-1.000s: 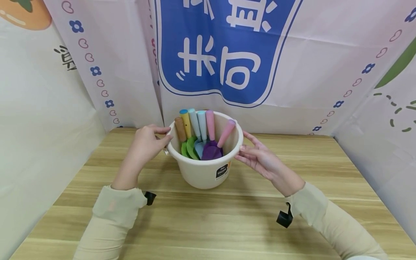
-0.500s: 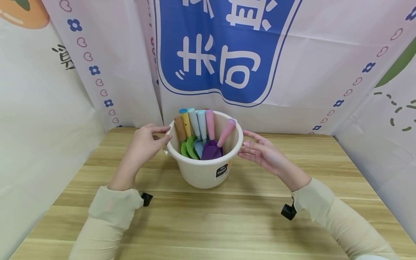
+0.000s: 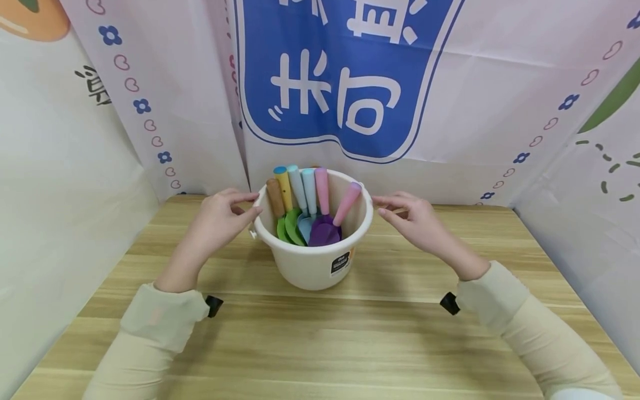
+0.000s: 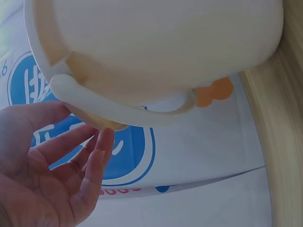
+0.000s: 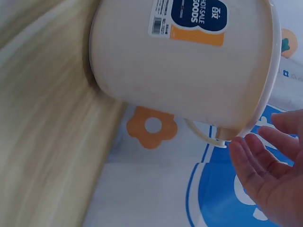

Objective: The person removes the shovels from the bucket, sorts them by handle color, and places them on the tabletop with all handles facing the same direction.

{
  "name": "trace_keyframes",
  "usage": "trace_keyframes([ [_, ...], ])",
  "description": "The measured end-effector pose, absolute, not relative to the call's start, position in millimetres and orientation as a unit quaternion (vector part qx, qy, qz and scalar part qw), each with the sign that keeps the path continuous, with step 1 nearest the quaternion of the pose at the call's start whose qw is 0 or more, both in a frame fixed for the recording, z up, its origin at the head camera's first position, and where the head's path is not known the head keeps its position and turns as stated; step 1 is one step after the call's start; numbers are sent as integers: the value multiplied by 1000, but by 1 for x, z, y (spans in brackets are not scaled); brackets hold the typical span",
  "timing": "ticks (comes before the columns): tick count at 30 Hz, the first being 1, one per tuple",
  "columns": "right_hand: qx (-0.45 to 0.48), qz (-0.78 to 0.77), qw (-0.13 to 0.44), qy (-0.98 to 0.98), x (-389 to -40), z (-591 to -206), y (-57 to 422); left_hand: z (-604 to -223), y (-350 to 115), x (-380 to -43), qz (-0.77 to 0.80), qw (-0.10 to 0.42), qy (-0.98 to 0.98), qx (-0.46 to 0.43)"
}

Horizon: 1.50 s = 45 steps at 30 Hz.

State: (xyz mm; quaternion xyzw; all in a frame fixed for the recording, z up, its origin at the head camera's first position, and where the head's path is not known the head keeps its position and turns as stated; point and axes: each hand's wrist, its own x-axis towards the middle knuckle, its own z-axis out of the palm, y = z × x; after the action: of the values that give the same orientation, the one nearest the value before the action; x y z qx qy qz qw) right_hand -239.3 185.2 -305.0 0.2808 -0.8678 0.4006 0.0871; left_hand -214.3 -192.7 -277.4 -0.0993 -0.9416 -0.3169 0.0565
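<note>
"Logging the hands first: what's the left hand (image 3: 217,225) doing?"

"At the bucket's (image 3: 302,264) left rim. Fingers loosely spread and slightly bent, thumb apart, no grip that I see. Tips meet the rim by the bail handle (image 4: 120,112); can't tell if they press."

"Right hand (image 3: 417,219)?"

"Fingertips right up at the right rim, fingers relaxed and gently bent, nothing held. Contact or just beside, can't tell."

"Bucket?"

"Off-white plastic, upright on the wood-grain table (image 3: 320,344), far side, about middle, between the hands. Label sticker (image 3: 341,263) on its near wall, toward the right. In the left wrist view the bail slants down along the outside."

"Contents?"

"Small hand shovels (image 3: 324,234), handles up, blades down inside. Left to right: brown, yellow with blue end, two light blue, two pink. Blades green, blue, purple. Rightmost pink one leans right."

"Rest, quick."

"White backdrop (image 3: 500,128) behind, blue panel (image 3: 320,119) with white characters. Pale sleeves (image 3: 532,328) on both arms, a small black device (image 3: 214,306) at each wrist."
</note>
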Motion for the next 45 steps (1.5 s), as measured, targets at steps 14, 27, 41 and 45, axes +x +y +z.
trace_keyframes([
  [14,352,275,175,-877,-254,-281,172,-283,-199,-217,-273,61,-948,-150],
  [27,334,221,123,-908,-270,-279,149,-296,-202,-226,-126,66,-971,-191],
  [41,332,239,125,-904,-284,-277,139,-295,-196,-231,-93,52,-976,-190],
  [45,325,242,117,-907,-286,-276,138,-296,-195,-231,-98,60,-975,-189],
])
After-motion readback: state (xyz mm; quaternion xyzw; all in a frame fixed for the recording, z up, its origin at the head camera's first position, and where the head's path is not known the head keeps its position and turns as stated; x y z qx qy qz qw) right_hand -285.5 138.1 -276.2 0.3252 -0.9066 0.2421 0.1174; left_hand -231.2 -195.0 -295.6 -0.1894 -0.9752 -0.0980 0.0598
